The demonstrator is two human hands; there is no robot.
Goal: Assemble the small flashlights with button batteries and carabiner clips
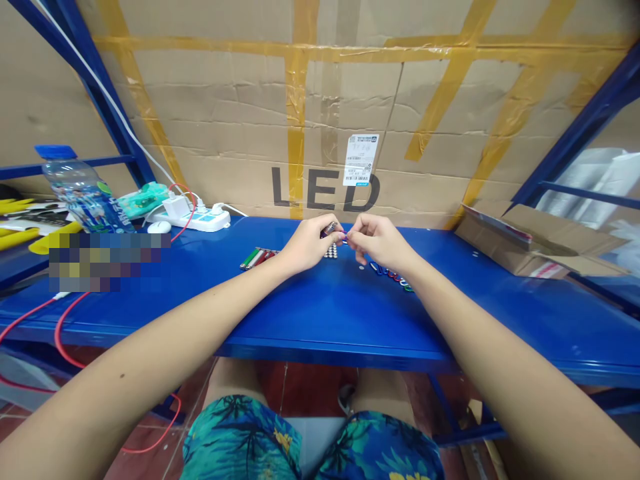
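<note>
My left hand (311, 244) is closed around a small purple cylinder with a silver end (329, 229), like the coloured tubes lying nearby. A small purple piece (345, 236) shows between the fingertips of both hands; its shape is too small to make out. My right hand (381, 241) pinches it from the right, thumb and forefinger together. Beside my left wrist lies a row of slim metal tubes (258, 258) in green, silver and red. Small silver pieces (331, 251) stand grouped just behind my left fingers. Under my right wrist runs a row of coloured carabiners (393, 275), partly hidden.
The blue table (320, 313) meets a cardboard wall marked LED (327, 190). At left are a bottle (83, 190), a white power strip (193, 215), a red cable (70, 327) and a blurred patch. An open cardboard box (525, 240) sits at right.
</note>
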